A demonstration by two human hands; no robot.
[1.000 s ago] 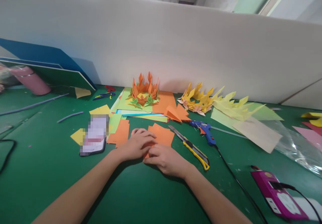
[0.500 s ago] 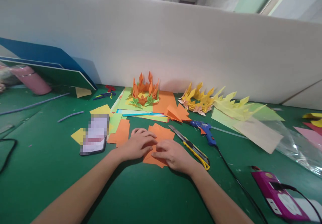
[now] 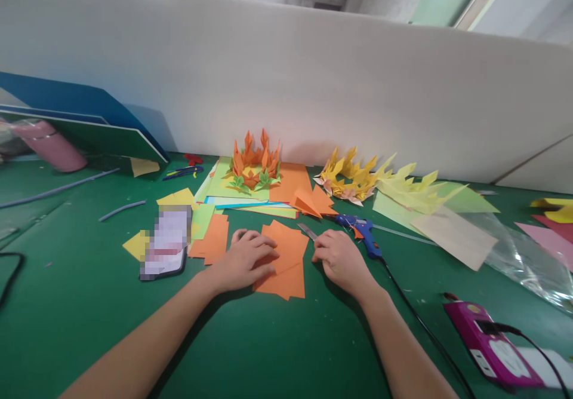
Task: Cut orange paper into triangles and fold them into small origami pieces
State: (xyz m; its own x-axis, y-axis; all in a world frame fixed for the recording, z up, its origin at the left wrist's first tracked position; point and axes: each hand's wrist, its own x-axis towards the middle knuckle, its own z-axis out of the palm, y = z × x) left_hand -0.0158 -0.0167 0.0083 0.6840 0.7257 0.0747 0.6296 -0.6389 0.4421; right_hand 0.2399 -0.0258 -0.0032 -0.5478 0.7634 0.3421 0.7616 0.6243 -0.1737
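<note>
My left hand [image 3: 245, 260] rests with fingers spread at the left edge of a loose stack of orange paper pieces [image 3: 286, 255]. To the right of that stack, my right hand [image 3: 340, 261] is closed over a utility knife. Only the knife's metal blade end [image 3: 307, 231] shows past the fingers; its yellow handle is hidden under the hand and wrist. More orange paper strips [image 3: 215, 239] lie left of my left hand. A blue hot glue gun [image 3: 366, 235] lies just beyond my right hand.
An orange paper crown [image 3: 255, 163] and a yellow paper crown [image 3: 347, 178] stand at the back by the white partition [image 3: 286, 76]. A phone [image 3: 168, 241] lies at left. A black cord runs from the glue gun toward a magenta power strip [image 3: 490, 342] at right.
My right hand has left the orange paper and moved right onto the utility knife, closing over it. My left hand stays at the paper. The view has shifted slightly.
</note>
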